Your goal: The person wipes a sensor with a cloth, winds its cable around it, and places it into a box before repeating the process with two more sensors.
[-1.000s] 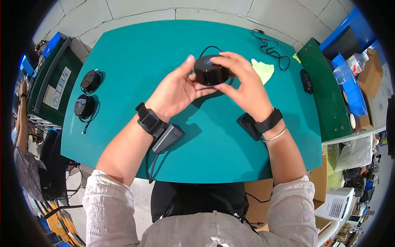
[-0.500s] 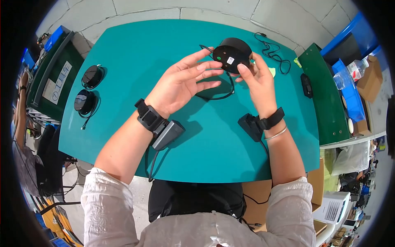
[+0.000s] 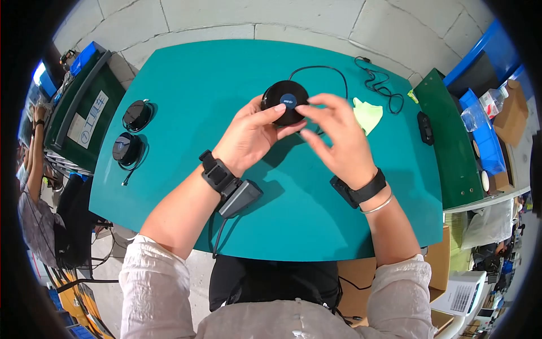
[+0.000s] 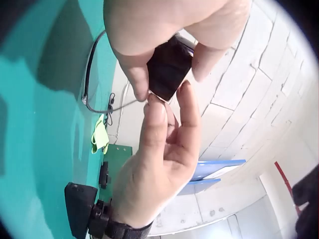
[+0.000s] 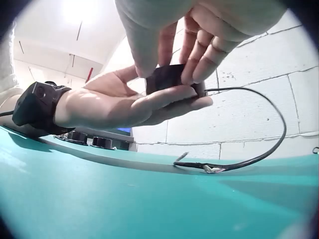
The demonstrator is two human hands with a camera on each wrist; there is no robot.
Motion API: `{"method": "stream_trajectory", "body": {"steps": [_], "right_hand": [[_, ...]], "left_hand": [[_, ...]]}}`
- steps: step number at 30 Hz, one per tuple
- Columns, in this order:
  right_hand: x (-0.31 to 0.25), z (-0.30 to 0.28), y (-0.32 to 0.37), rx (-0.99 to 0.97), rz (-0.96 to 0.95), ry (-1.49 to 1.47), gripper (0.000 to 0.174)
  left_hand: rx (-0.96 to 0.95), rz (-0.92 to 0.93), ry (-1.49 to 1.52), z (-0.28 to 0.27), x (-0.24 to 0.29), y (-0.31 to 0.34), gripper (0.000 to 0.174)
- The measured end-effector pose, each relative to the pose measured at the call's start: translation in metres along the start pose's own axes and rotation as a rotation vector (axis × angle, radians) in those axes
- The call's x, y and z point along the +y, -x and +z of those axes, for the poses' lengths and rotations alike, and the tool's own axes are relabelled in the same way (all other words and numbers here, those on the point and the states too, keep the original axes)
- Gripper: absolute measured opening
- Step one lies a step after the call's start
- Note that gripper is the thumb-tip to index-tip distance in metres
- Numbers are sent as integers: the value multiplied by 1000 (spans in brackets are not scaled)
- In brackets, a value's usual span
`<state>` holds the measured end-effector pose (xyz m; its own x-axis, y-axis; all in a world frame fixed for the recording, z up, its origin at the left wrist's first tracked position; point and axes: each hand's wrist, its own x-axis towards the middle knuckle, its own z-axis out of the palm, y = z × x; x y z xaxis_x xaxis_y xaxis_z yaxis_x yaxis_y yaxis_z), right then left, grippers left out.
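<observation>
In the head view a round black device (image 3: 292,92) with a blue centre label lies label up in my left hand (image 3: 244,138), thumb on its top and fingers beneath. My right hand (image 3: 345,150), slightly blurred, is at its right edge with fingers apart and loosely bent. The left wrist view shows the device (image 4: 169,69) between the left hand (image 4: 164,25) and right fingertips. From the right wrist view, the left palm (image 5: 109,102) supports it under the right hand (image 5: 199,30); a black cable (image 5: 279,112) runs from it to a frayed-looking part near the table.
Two similar black devices with coiled cables (image 3: 137,115) (image 3: 127,148) sit at the table's left. Toward the back right are a loose black cable (image 3: 377,83), a yellow-green cloth (image 3: 367,115) and a small black object (image 3: 425,128). Green cabinets flank the table (image 3: 282,226).
The device has turned from underside showing to label showing and moved left, from the right hand's grip into the left hand's. The right fingers have loosened at its edge.
</observation>
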<state>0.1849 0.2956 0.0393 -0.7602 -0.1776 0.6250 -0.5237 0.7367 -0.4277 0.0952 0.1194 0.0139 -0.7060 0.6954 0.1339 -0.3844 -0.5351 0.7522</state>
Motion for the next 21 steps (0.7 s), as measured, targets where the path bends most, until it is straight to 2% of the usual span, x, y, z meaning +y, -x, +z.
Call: {"method": "stream_trajectory", "body": {"steps": [1, 3, 4, 7, 9, 11, 12, 13, 15, 18, 19, 21], "right_hand": [[1, -4, -1, 4, -3, 7, 37], [5, -14, -3, 256, 121, 139, 36], [14, -17, -3, 325, 118, 232, 36], [33, -23, -4, 383, 144, 415, 39], [46, -20, 0, 391, 204, 306, 39], [51, -19, 0, 304, 525, -372, 36], [49, -18, 0, 330, 559, -509, 30], [50, -20, -1, 330, 559, -510, 30], [52, -27, 0, 237, 586, -729, 26], [46, -40, -2, 140, 571, -881, 24], [42, -39, -2, 142, 574, -882, 24], [32, -37, -4, 100, 397, -505, 25]], "left_hand": [[-8, 3, -1, 0, 2, 0, 41], [0, -34, 41, 1, 4, 0, 42], [6, -32, 36, 3, 4, 1, 45], [-89, -57, 19, 4, 6, 2, 49], [-114, -59, 71, 5, 7, 2, 48], [-140, -51, 124, 5, 8, 1, 47], [-141, -50, 197, 3, 9, 1, 46], [-141, -47, 269, 1, 9, 2, 45], [-98, -32, 283, -6, 11, 0, 48], [161, 96, 313, -16, 14, -5, 41], [162, 94, 313, -19, 15, -6, 41], [279, 178, 276, -23, 18, -9, 31]]}}
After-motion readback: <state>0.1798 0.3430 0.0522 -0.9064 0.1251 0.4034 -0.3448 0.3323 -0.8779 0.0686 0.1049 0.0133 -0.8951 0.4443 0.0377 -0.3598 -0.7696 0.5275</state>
